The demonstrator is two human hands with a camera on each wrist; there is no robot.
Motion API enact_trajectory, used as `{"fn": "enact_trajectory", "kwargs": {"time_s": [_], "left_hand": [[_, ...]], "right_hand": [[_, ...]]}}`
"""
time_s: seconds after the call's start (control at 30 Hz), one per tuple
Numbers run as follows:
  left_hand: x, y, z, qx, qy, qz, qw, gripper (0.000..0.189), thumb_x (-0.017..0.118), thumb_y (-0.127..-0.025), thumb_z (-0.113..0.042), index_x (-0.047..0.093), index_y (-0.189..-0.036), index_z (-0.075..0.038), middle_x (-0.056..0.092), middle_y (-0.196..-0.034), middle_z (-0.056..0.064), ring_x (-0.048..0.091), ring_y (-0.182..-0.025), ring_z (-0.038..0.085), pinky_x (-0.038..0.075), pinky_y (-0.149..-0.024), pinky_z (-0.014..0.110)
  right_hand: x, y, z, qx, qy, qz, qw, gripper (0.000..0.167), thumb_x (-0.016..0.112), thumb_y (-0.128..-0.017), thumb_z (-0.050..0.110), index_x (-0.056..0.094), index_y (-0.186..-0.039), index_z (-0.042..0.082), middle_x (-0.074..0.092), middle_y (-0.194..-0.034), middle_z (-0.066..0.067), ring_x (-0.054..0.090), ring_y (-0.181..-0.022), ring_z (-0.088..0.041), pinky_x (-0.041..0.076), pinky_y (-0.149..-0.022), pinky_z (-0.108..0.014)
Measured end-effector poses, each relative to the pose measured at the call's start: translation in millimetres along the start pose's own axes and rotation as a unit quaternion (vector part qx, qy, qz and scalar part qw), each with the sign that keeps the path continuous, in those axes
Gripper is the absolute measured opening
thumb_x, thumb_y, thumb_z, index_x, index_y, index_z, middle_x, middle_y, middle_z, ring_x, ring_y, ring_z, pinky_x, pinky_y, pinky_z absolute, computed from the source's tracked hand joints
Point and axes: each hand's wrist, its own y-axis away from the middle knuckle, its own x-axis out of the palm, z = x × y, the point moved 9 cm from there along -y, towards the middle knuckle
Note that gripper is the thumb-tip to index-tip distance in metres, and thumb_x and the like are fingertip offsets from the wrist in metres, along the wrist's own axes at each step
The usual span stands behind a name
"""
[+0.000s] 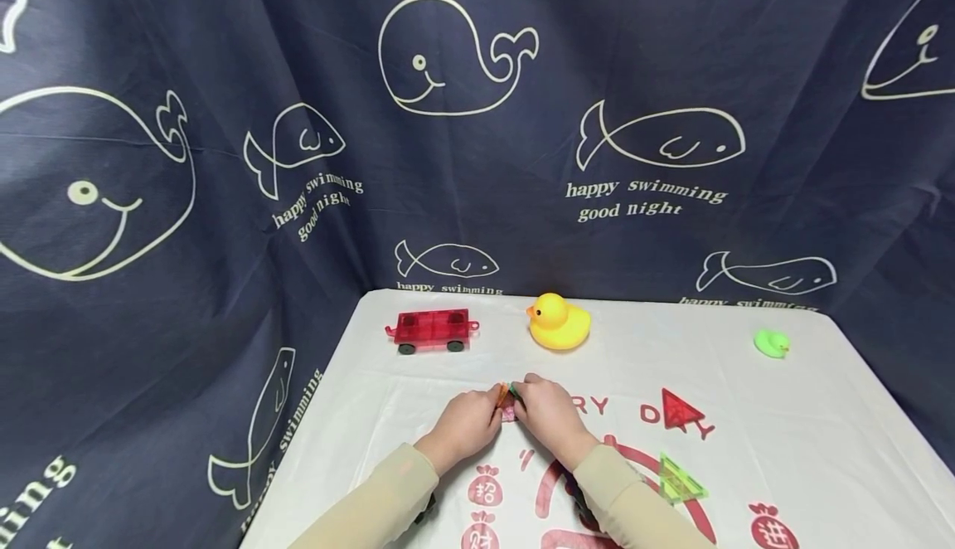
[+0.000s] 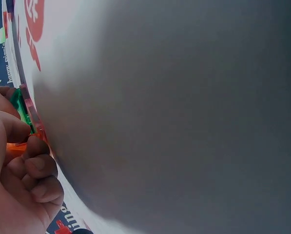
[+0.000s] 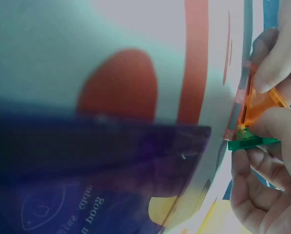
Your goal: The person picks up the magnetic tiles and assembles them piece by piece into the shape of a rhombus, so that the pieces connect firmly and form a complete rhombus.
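Side by side near the middle of the table, both hands work on small translucent magnetic tiles. My left hand [image 1: 467,426] pinches an orange tile [image 3: 264,103] between thumb and fingers. A green tile [image 3: 252,142] is pinched by my right hand [image 1: 550,418], its edge close against the orange one. Beneath them a pinkish tile [image 1: 509,413] lies low on the table; how the three join is partly hidden by the fingers. Close to the right wrist camera stands a translucent purple tile [image 3: 135,156], blurred in part.
A red wheeled car base [image 1: 431,327] stands at the back left, a yellow duck [image 1: 561,329] at the back middle, a small green duck [image 1: 772,343] at the back right. Right of the hands lie a red triangle tile [image 1: 679,410] and a lime triangle tile [image 1: 679,480].
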Motion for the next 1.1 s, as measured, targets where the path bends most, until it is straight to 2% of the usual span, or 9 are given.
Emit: {"fn": "enact_trajectory", "kwargs": {"time_s": [0.2,0.5,0.7,1.1], "left_hand": [[-1.9,-1.1,-1.1,-0.002,-0.011,-0.006,0.9999,0.041,0.065,-0.097,-0.017,0.066,-0.132,0.003,0.076,-0.092,0.01,0.073,-0.08,0.022,0.057,-0.07,0.039],[2.3,-0.4,2.6,-0.008,-0.006,0.007,0.9999,0.044,0.066,-0.098,-0.02,0.064,-0.136,0.002,0.076,-0.099,0.01,0.074,-0.085,0.022,0.058,-0.075,0.039],[4.9,0.6,5.5,-0.015,-0.004,0.015,0.9998,0.046,0.066,-0.099,-0.022,0.063,-0.138,0.001,0.076,-0.1,0.009,0.074,-0.085,0.021,0.057,-0.075,0.038],[6.1,3.2,8.0,-0.021,0.003,0.019,0.9996,0.047,0.065,-0.1,-0.024,0.062,-0.139,0.001,0.076,-0.102,0.009,0.074,-0.088,0.021,0.058,-0.078,0.039]], "right_hand": [[-1.5,0.5,2.6,-0.01,0.008,-0.012,0.9999,0.013,0.083,-0.082,0.008,0.076,-0.094,0.008,0.053,-0.074,0.001,0.057,-0.061,-0.02,0.051,-0.06,-0.04],[-1.5,2.0,0.0,0.004,-0.008,-0.004,0.9999,0.014,0.083,-0.083,0.007,0.077,-0.095,0.008,0.052,-0.073,0.002,0.054,-0.06,-0.016,0.05,-0.06,-0.039],[-0.6,2.9,-3.1,0.019,-0.019,0.008,0.9996,0.019,0.084,-0.084,0.01,0.079,-0.102,0.007,0.056,-0.077,0.003,0.056,-0.063,-0.015,0.053,-0.063,-0.039],[0.5,8.3,-12.2,0.058,-0.037,0.044,0.9966,0.024,0.083,-0.088,0.019,0.076,-0.107,0.006,0.062,-0.085,-0.001,0.061,-0.069,-0.018,0.055,-0.068,-0.042]]}}
